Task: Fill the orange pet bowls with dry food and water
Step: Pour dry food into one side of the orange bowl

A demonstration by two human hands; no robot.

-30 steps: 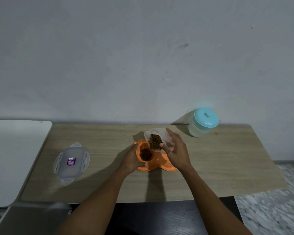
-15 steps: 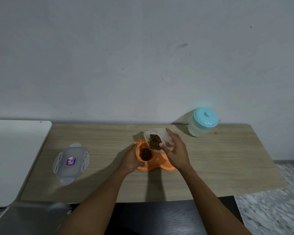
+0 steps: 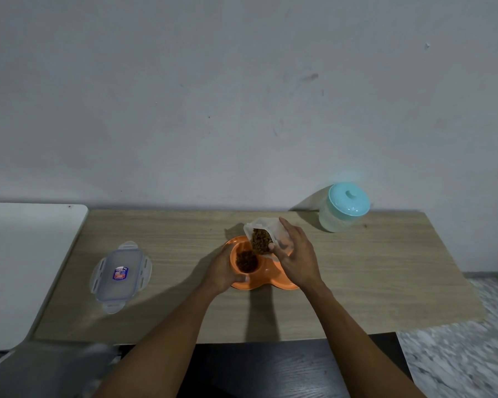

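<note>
An orange double pet bowl (image 3: 266, 278) sits mid-table. Its left bowl holds a heap of brown dry food (image 3: 246, 261). My left hand (image 3: 223, 270) grips the left rim of that bowl. My right hand (image 3: 298, 255) holds a clear plastic container (image 3: 260, 232) with dry food inside, tilted over the left bowl with its mouth right above the heap. The right bowl is mostly hidden under my right hand. A clear jar with a teal lid (image 3: 344, 206) stands at the back right by the wall.
A clear snap-lock lid (image 3: 120, 275) lies flat on the wooden table (image 3: 371, 282) at the left. A white table (image 3: 20, 262) adjoins the left side. A dark surface (image 3: 270, 369) lies in front, and the wall stands right behind the table.
The tilted container stays over the left bowl and both hands hold their places. No clear change in the food heap.
</note>
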